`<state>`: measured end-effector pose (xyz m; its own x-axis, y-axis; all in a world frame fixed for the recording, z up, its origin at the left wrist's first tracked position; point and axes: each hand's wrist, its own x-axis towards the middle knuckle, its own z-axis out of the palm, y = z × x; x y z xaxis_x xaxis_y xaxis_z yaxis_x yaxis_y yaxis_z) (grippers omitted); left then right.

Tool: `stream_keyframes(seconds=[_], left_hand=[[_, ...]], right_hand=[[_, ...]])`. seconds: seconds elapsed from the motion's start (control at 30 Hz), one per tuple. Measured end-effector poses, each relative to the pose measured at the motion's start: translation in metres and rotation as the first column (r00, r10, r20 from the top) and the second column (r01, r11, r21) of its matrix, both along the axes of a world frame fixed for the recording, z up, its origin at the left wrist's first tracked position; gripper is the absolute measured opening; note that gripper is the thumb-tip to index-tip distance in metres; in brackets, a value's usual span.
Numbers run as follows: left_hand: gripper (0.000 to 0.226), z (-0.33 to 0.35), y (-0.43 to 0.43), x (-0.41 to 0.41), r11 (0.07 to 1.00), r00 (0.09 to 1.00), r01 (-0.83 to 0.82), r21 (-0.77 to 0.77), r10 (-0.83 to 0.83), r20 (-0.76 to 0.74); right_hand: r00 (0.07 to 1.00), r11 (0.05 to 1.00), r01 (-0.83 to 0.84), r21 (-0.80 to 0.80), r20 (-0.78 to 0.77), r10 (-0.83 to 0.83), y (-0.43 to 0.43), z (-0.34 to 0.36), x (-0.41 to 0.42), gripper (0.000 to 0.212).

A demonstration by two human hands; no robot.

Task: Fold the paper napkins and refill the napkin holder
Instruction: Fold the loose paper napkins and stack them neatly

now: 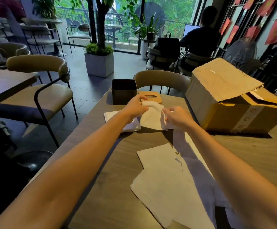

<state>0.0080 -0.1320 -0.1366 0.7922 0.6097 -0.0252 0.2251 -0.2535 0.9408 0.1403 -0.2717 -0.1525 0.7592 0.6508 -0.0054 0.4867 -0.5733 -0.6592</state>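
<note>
In the head view, both bare arms are reaching straight forward over the wooden table [118, 162], forearms running almost parallel, the left one crossing the table's left edge. The left hand [135, 107] is hanging palm-down with the wrist slightly bent. The right hand [177, 117] is sitting a little nearer and lower, knuckles turned up.

The table's left edge is running diagonally from the near left toward the far middle, with a chair [40, 95] standing beyond it on the floor. A large cardboard box [230, 103] is taking up the far right and standing near the right hand. A strip of bare wood is lying between the hands and the loose flat sheets [165, 182] spread across the near part of the table.

Both hands are pinching one white napkin [151, 119] between them. The left fingers are curling over its far top corner, and the right thumb and fingers are gripping its right edge, so the sheet is hanging crumpled just above the table. A pile of folded napkins [112, 115] is lying under the left wrist. The dark square napkin holder [124, 93] is standing open at the far edge, just beyond the left hand. Its wooden lid [152, 98] is lying flat beside it on the right.
</note>
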Motion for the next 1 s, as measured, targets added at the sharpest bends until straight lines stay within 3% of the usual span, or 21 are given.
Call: stream_keyframes(seconds=[0.13,0.37,0.67,1.0], left_hand=[[0.056,0.002,0.008,-0.017,0.997,0.999,0.003,-0.074,0.001,0.045],[0.046,0.001,0.032,-0.055,0.986,0.986,-0.165,0.041,0.164,0.016],[0.054,-0.017,0.054,-0.1,0.935,0.95,-0.299,0.191,0.31,-0.028],[0.029,-0.042,0.043,-0.108,0.85,0.934,-0.293,0.437,0.352,-0.059]], right_hand=[[0.995,0.993,-0.056,0.102,-0.073,0.064,0.011,0.008,-0.01,0.032],[0.988,0.947,-0.103,0.305,-0.082,0.134,0.045,0.016,-0.035,0.026],[0.985,0.944,-0.168,0.282,0.027,0.168,0.085,-0.002,-0.072,0.026],[0.984,0.966,-0.171,0.195,0.085,0.157,0.092,-0.016,-0.08,0.02]])
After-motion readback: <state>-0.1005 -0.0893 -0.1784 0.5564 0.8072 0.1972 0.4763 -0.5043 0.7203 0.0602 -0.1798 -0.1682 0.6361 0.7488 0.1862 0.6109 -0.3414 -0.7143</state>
